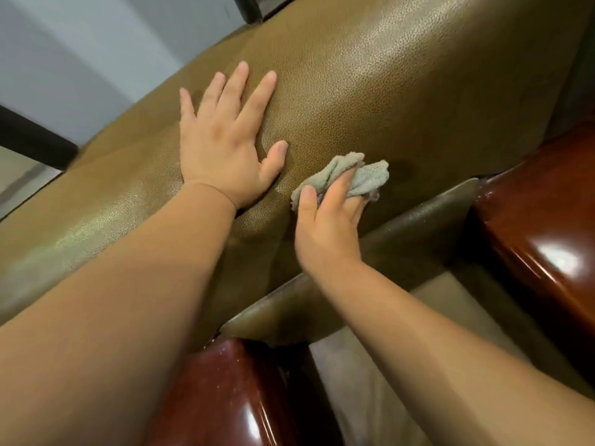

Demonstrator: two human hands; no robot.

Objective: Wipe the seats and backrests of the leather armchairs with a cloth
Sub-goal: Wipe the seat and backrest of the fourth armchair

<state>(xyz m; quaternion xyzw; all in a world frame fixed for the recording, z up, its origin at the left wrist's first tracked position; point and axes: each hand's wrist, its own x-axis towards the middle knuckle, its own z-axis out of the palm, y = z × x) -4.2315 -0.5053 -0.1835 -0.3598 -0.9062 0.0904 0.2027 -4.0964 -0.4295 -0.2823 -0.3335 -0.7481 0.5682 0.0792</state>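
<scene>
The olive leather armchair backrest (370, 91) carries the left hand (222, 146) pressed flat on it, fingers spread, while beside that hand the right hand (328, 226) clamps its fingers on a bunched grey cloth (360, 177) against the leather.

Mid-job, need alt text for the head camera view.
The right hand presses a bunched grey cloth against an olive leather backrest, while the left hand lies flat on it. Glossy reddish wooden armrests flank the chair.
</scene>
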